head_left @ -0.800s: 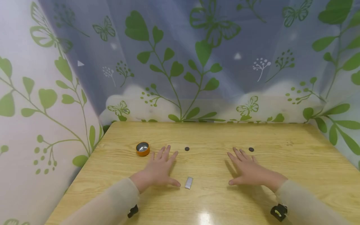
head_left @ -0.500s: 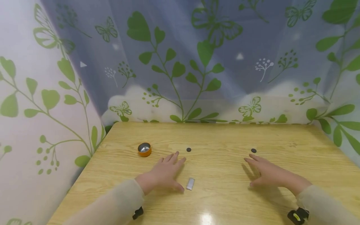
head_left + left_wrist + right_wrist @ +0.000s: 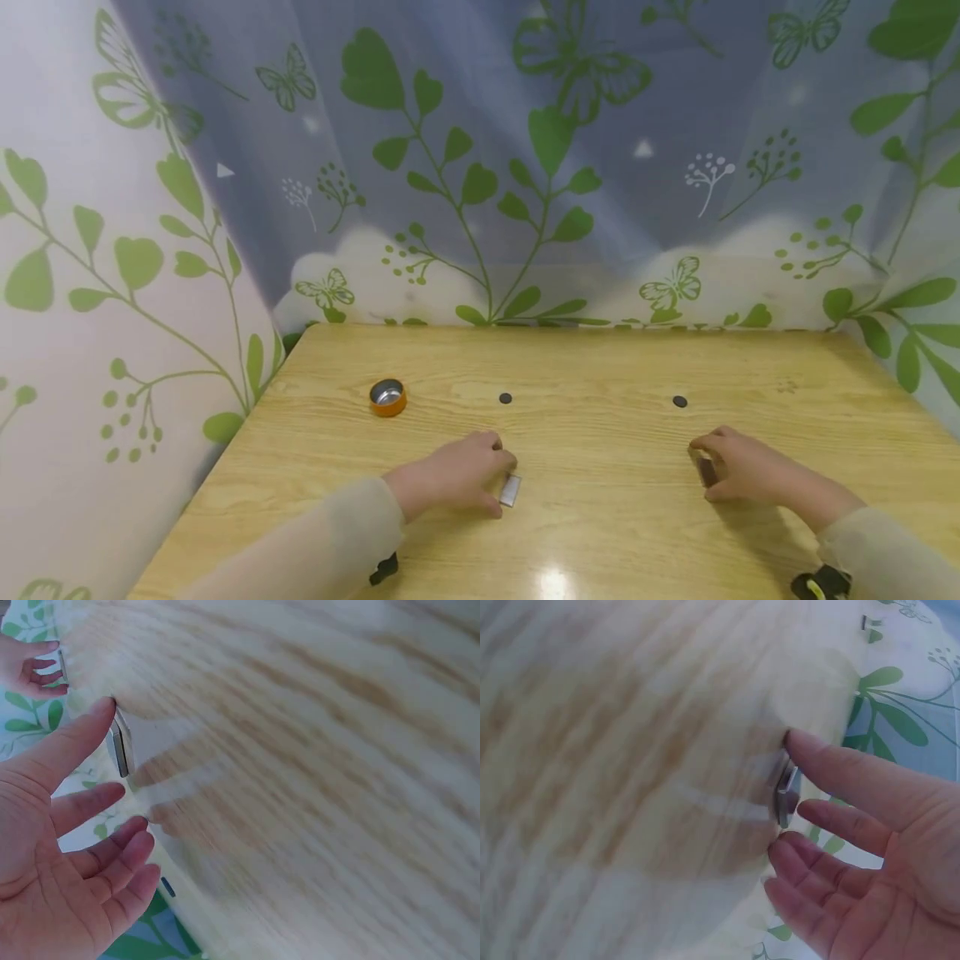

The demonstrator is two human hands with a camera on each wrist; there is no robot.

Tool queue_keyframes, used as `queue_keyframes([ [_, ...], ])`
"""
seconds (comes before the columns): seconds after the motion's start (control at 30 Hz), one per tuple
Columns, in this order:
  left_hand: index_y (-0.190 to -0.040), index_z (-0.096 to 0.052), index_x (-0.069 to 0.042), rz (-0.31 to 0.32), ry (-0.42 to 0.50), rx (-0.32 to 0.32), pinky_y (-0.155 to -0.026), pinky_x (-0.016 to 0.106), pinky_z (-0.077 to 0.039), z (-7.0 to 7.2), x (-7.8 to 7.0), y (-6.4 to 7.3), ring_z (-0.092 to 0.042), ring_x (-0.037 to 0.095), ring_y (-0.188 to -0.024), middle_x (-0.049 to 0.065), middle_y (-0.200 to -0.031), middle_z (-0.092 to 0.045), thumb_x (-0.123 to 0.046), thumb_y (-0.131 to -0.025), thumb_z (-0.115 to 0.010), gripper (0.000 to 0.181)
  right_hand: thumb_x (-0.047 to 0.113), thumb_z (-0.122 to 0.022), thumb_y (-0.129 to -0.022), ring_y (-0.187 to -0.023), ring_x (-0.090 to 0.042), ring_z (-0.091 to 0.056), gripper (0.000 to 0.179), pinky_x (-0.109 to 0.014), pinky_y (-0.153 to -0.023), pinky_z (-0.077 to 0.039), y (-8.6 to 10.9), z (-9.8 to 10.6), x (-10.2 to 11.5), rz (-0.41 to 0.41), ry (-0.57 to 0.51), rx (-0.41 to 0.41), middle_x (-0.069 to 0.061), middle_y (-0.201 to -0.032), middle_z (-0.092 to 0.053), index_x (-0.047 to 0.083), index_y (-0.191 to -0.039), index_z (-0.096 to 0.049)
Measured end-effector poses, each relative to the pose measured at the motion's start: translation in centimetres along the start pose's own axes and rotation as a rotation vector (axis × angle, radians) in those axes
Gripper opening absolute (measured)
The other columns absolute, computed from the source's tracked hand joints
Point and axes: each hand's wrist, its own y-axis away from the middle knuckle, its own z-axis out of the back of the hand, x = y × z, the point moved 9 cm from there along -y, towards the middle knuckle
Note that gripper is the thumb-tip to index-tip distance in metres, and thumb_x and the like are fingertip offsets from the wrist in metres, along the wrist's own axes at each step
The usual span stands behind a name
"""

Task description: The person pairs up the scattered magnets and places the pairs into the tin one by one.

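Observation:
In the head view my left hand is low over the table, fingers bent and thumb apart. A small silver rectangular block lies flat beside its fingertips. The left wrist view has that block between thumb and index finger, with gaps to both. Farther right, my right hand arches around a dark rectangular block, which is partly hidden by the hand. From the right wrist, this block appears shiny, lying between the thumb and the loosely bent fingers, which do not pinch it.
An orange bowl with a metal inside stands at the back left of the wooden table. Two small dark discs lie toward the back, a left disc and a right disc. A leaf-patterned curtain hangs behind.
Both hands have moved right and toward the person, from flat spread fingers to bent ones. The left reaches the silver block; the right uncovers part of the dark block between its fingers.

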Motion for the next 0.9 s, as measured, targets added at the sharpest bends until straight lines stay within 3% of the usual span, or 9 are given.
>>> queue_keyframes([
  [0.13, -0.122, -0.061, -0.016, 0.002, 0.006, 0.010, -0.082, 0.023, -0.045, 0.03, -0.30, 0.00, -0.050, 0.009, -0.093, -0.001, -0.108, -0.054, -0.035, -0.074, -0.078, 0.055, 0.013, -0.082, -0.068, -0.083, -0.029, -0.057, 0.048, -0.039, -0.069, -0.050, -0.03, -0.15, -0.15, 0.008, -0.017, 0.009, -0.009, -0.093, -0.052, -0.004, -0.107, -0.060],
  [0.3, -0.118, -0.063, -0.016, 0.010, 0.057, 0.017, -0.074, 0.020, -0.044, 0.00, -0.25, -0.06, -0.048, 0.005, -0.082, -0.005, -0.097, -0.052, -0.032, -0.077, -0.076, 0.046, 0.008, -0.080, -0.069, -0.076, -0.020, -0.056, 0.039, -0.033, -0.064, -0.048, -0.10, -0.11, -0.22, -0.002, -0.062, 0.011, -0.005, -0.087, -0.053, -0.004, -0.101, -0.061],
  [0.67, -0.106, -0.067, -0.008, 0.017, 0.125, -0.003, -0.067, 0.019, -0.042, 0.09, -0.63, -0.62, -0.046, 0.005, -0.072, -0.007, -0.083, -0.055, -0.025, -0.080, -0.074, 0.031, 0.003, -0.078, -0.070, -0.074, -0.019, -0.058, 0.025, -0.033, -0.063, -0.049, -0.18, 0.13, -0.45, -0.052, -0.129, 0.022, -0.003, -0.084, -0.060, 0.002, -0.089, -0.063],
  [0.9, -0.097, -0.068, -0.008, 0.083, 0.156, -0.018, -0.061, 0.020, -0.040, 0.04, -0.60, -0.68, -0.044, 0.007, -0.067, -0.007, -0.076, -0.054, -0.023, -0.078, -0.076, 0.025, 0.006, -0.080, -0.069, -0.074, -0.020, -0.057, 0.026, -0.033, -0.063, -0.049, -0.20, 0.09, -0.21, -0.053, -0.145, 0.016, -0.002, -0.084, -0.061, 0.003, -0.089, -0.063],
])
